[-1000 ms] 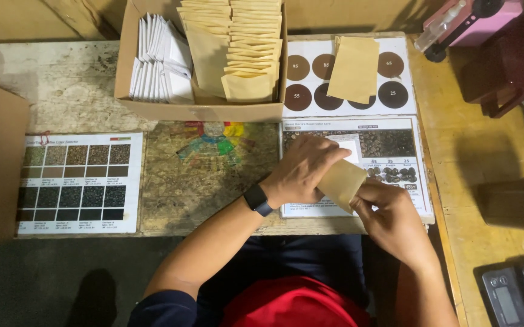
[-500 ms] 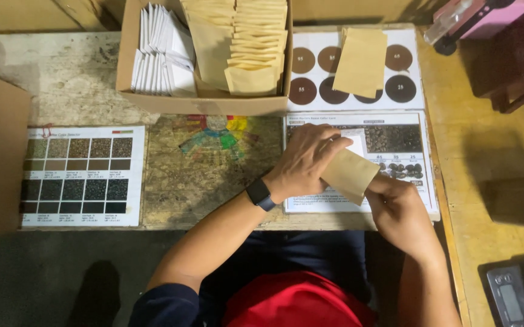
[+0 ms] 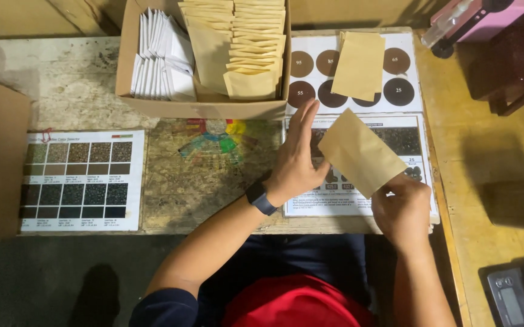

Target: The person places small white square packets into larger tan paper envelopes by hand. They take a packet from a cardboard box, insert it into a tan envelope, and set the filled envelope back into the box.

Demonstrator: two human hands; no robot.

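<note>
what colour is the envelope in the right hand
Plain tan kraft brown, with no print showing; the envelope shows best in the head view, pinched by the right hand.

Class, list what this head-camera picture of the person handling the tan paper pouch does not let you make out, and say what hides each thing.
- Underside of the tan pouch: faces down; the right hand covers its corner.
- Chart beneath: partly covered by pouch and left hand.
- Scale: cut by the frame's edge.
- Box bottom: hidden by stacked pouches.

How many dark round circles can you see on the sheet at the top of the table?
5 show on the sheet: top left, next right, top right, bottom left, bottom right. A tan envelope may hide more.
</note>
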